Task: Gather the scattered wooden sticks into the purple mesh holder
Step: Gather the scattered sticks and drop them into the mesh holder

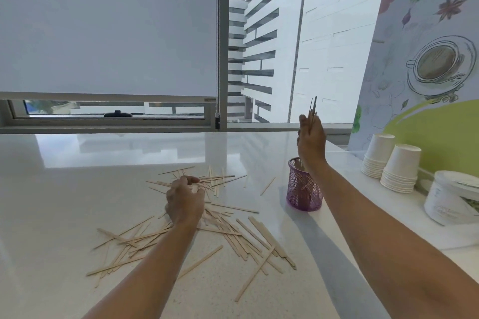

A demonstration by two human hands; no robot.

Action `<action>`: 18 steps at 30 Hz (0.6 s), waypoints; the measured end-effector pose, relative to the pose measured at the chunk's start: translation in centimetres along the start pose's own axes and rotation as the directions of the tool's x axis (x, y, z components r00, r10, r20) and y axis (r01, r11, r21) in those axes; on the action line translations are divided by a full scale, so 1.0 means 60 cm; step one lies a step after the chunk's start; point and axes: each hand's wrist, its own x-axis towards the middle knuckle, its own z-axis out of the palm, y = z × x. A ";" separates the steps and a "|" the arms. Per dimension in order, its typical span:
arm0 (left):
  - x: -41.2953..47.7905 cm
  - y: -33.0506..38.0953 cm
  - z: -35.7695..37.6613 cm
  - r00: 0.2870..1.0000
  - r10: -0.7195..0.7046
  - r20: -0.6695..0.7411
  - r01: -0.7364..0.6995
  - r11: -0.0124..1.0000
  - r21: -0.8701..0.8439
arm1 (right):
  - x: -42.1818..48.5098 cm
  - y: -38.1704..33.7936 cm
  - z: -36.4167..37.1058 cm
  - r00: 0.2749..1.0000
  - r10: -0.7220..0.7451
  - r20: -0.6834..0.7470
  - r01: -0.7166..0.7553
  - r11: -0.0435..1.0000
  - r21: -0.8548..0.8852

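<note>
Partly hidden holder [303, 191] behind right hand [311, 144] gripping sticks [313, 109]; left hand [185, 201] grasp unclear.

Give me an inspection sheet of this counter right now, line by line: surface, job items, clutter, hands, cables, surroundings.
Surface: white speckled counter, glossy, reflecting the window.
Job's things: wooden sticks scattered in a loose pile at centre; purple mesh holder upright to their right, some sticks showing through the mesh.
Clutter: two stacks of paper cups and a white tub at the right edge.
Hands: left hand curled on sticks in the pile; right hand grips a bundle of sticks upright above the holder.
Cables: nothing seen.
Surroundings: roller blind mostly down, window onto a white building, illustrated wall at right.
</note>
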 end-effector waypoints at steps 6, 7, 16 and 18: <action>0.001 -0.007 0.003 0.997 -0.054 0.063 0.053 0.999 0.008 | -0.003 0.028 -0.015 0.997 0.046 0.062 -0.035 0.986 -0.162; 0.001 -0.008 0.003 0.996 -0.054 0.067 0.054 0.999 0.006 | -0.004 0.029 -0.017 0.997 0.058 0.055 -0.047 0.982 -0.182; 0.004 -0.015 0.007 0.996 -0.021 0.086 0.017 0.999 0.045 | -0.008 0.028 -0.016 0.995 0.099 0.031 -0.082 0.934 -0.348; 0.003 -0.015 0.008 0.997 -0.006 0.080 0.001 0.998 0.060 | -0.010 0.028 -0.015 0.997 0.077 0.002 -0.070 0.919 -0.387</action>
